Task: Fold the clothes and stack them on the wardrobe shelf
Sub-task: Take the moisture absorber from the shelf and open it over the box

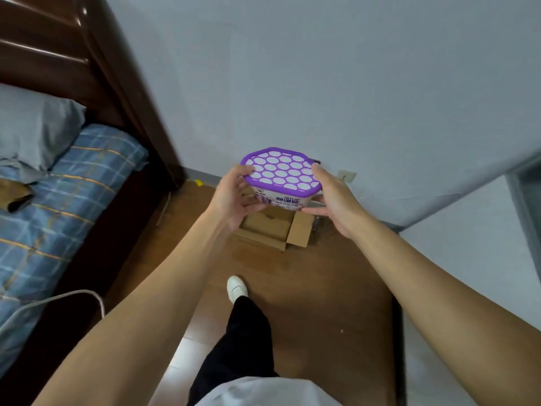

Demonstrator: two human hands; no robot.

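Observation:
I hold a small white tub with a purple perforated lid [282, 172] in the air at chest height, above the floor. My left hand [234, 197] grips its left side, thumb on the lid's rim and fingers under the base. My right hand [333, 197] grips the right side the same way. No clothes are in my hands. A brown garment [16, 194] lies on the bed at the far left, partly cut off by the frame edge. No wardrobe shelf is visible.
An open cardboard box [275, 230] sits on the wooden floor right below the tub, near the wall. A bed with a blue checked sheet [58, 206], a grey pillow [35, 127] and a dark headboard fills the left. A white cable [58, 300] hangs off the bed. A white panel [468, 288] stands on the right.

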